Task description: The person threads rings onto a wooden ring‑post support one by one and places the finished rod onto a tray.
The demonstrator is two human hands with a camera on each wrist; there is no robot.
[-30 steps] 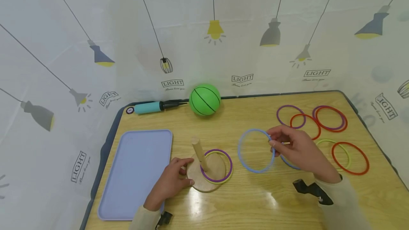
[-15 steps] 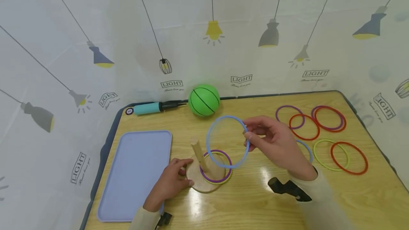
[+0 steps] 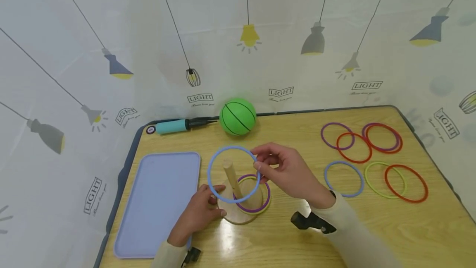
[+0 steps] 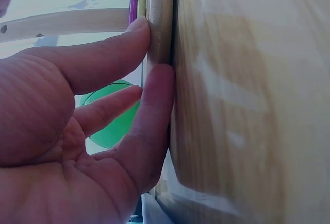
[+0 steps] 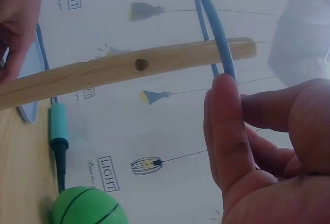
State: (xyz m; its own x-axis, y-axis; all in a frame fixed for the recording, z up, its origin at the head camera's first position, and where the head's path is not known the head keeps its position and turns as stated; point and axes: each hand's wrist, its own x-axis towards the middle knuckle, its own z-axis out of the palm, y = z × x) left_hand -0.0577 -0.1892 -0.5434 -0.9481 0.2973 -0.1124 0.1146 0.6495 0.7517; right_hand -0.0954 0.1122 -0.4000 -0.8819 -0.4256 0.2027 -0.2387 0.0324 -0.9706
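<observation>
My right hand (image 3: 260,164) pinches a light blue ring (image 3: 209,173) by its right side and holds it tilted in the air over the wooden peg (image 3: 231,177). The peg's tip shows inside the ring's circle. In the right wrist view the blue ring (image 5: 211,23) crosses the peg (image 5: 129,67) near its tip, pinched by my fingers (image 5: 227,110). A purple ring (image 3: 266,193) and a yellow ring lie round the peg on the round wooden base (image 3: 238,216). My left hand (image 3: 213,202) grips the base's left rim; its fingers (image 4: 154,95) press the base's edge (image 4: 160,28).
A pale blue tray (image 3: 156,202) lies to the left of the base. A green ball (image 3: 238,116) and a teal pump (image 3: 174,125) sit at the table's back edge. Several loose rings, among them a blue one (image 3: 324,178) and a red one (image 3: 406,165), lie at the right.
My right hand has carried the blue ring leftward from the loose rings to over the peg. The left hand and base have stayed put.
</observation>
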